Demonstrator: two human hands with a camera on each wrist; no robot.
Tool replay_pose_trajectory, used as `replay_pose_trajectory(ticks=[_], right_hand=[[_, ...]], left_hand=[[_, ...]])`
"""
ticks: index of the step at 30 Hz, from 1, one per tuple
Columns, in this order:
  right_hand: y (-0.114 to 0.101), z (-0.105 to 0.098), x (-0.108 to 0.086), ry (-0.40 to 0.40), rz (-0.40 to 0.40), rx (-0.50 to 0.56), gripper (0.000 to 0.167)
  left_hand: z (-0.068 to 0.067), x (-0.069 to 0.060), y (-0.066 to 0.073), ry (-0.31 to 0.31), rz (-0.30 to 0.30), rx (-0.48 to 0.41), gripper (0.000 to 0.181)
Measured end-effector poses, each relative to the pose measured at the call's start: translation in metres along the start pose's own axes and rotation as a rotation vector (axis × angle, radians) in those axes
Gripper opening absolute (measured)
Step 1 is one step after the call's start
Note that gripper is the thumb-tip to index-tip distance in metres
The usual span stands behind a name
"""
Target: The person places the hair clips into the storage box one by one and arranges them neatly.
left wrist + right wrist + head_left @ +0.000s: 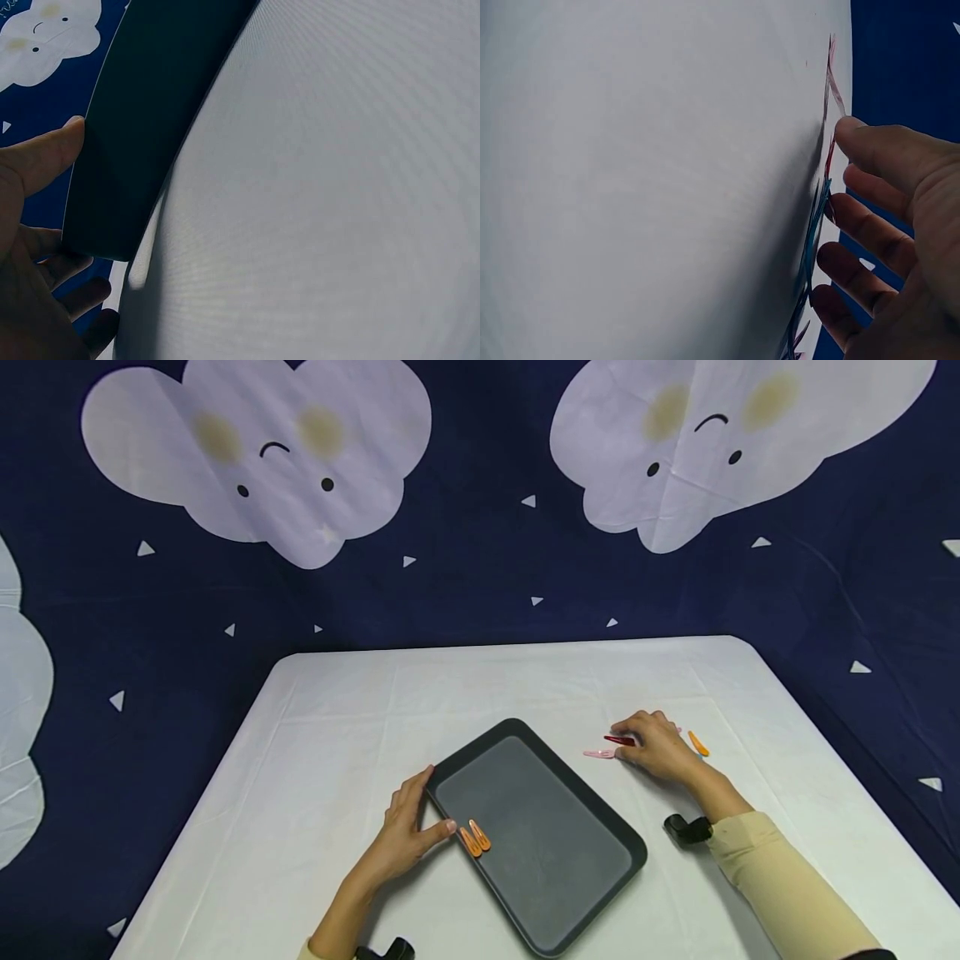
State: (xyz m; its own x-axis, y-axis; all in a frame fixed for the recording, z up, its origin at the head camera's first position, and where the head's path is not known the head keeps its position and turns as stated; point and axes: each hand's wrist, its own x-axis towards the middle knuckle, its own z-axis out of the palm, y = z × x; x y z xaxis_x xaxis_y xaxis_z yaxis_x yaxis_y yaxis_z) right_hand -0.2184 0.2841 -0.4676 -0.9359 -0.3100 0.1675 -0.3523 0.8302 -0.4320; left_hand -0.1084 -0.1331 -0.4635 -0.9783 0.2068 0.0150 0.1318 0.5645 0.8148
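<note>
Dark grey rectangular metal-look tray [540, 827] sits angled on the white-covered table [337, 760], well in from the table's L edge. Left hand [411, 827] spread wide along the tray's L edge, thumb by two orange snap hair clips [470, 842] lying inside, against that wall. Right hand [656, 747], fingers loosely bent, is over a dark red clip [618, 740] — can't tell if pinched — w/ pale pink clip [599, 753] by the thumb; bare strip btwn pink clip & tray's R edge. Single orange clip [698, 743] lies just R of that hand, nr table's R edge.
</note>
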Motion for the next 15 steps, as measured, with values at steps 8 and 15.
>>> replay_pose_trajectory(ticks=[8,15], right_hand=[[-0.0026,0.0017,-0.0023,-0.022,-0.054,-0.004,0.037],[-0.0065,0.0043,-0.0019,-0.037,-0.069,-0.030,0.041]], left_hand=[[-0.0002,0.0002,0.0003,-0.001,-0.003,-0.009,0.088],[-0.0004,-0.0001,0.0012,-0.005,-0.016,-0.011,0.088]])
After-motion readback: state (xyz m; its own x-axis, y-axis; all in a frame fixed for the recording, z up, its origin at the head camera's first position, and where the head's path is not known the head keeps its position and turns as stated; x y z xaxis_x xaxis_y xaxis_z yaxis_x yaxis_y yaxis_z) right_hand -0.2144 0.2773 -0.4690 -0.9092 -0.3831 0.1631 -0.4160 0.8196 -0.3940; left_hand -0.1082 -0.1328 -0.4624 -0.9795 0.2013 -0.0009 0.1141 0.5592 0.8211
